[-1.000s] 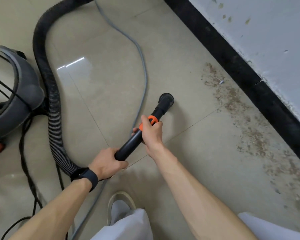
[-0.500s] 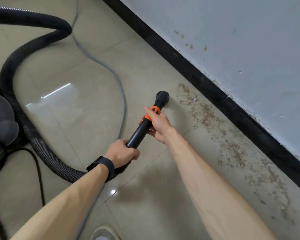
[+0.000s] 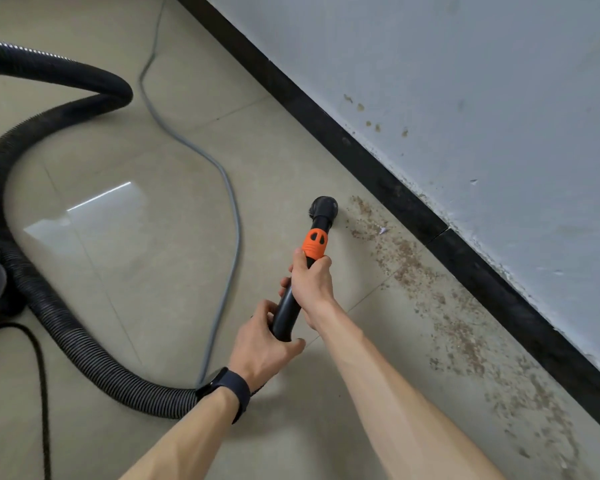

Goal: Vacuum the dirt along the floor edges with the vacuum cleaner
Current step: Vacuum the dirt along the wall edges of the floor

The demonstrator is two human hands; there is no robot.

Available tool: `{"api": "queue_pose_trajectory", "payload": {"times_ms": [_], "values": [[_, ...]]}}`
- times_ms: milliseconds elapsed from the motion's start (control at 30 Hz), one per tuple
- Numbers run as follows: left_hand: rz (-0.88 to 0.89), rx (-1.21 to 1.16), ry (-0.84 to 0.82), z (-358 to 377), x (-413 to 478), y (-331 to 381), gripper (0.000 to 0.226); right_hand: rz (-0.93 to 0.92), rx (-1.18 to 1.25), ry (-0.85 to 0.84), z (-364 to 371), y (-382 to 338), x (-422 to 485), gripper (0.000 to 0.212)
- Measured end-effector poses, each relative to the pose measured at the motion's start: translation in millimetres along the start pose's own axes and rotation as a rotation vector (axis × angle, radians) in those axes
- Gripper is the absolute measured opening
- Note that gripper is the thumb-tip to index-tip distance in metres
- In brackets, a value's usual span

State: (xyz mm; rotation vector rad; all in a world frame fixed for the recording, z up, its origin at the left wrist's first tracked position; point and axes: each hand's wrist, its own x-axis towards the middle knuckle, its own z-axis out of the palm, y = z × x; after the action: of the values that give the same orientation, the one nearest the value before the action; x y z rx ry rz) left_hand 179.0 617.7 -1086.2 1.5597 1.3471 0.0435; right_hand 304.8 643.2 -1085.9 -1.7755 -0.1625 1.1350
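Hands first: the left hand (image 3: pixel 260 344) takes the rear end of the black wand (image 3: pixel 284 315), fingers (image 3: pixel 264 308) wrapped round it. The right hand (image 3: pixel 310 282) is clamped on the tube further forward, just below the orange collar (image 3: pixel 314 245). Both sit well out from the skirting board (image 3: pixel 465 251).

Beyond them the round nozzle (image 3: pixel 323 207) rests on the floor (image 3: pixel 153 271), just short of the skirting board and beside the far end of the dirt (image 3: pixel 413 261). That brown, gritty strip runs along the skirting board's foot, all the way back towards the person.

The sensible stroke is to nudge the nozzle sideways until it meets the skirting board, then draw it slowly back along the board with its mouth flat on the tile. The right hand should steer while the left only follows. Overlapping passes will probably be needed, since the strip looks wider than the nozzle. The ribbed hose (image 3: pixel 66 327) and grey cable (image 3: pixel 234 216) lie slack on the side away from the skirting board, so neither should drag.
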Motion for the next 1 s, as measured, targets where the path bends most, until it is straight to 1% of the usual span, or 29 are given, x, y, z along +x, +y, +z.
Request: {"api": "queue_pose_trajectory", "payload": {"times_ms": [67,167,233,333,433,533,700,800,1000], "values": [[0.040,0.003,0.061,6,-2,3,0.050,-0.006,-0.026,0.041,0,-7,6,0.028],[0.001,0.001,0.065,9,2,8,0.040,0.005,-0.070,0.051,-2,-16,12,0.027],[-0.041,-0.025,0.028,5,8,11,0.035,-0.008,-0.051,0.011,-3,-18,13,0.029],[-0.086,-0.103,-0.025,-4,17,13,0.034,-0.041,0.014,-0.087,-3,-21,15,0.037],[-0.104,-0.153,-0.082,-7,22,16,0.038,-0.007,0.124,-0.165,-3,-23,21,0.032],[-0.082,-0.153,-0.091,-5,29,21,0.034,0.023,0.079,-0.144,-4,-29,29,0.025],[-0.060,-0.148,-0.093,3,41,36,0.033,0.040,0.029,-0.107,-9,-42,43,0.034],[-0.040,-0.127,-0.081,8,50,42,0.033,0.038,0.023,-0.102,-15,-46,54,0.034],[0.065,0.049,-0.037,21,62,43,0.034,0.006,0.130,0.002,-28,-36,64,0.028]]}}
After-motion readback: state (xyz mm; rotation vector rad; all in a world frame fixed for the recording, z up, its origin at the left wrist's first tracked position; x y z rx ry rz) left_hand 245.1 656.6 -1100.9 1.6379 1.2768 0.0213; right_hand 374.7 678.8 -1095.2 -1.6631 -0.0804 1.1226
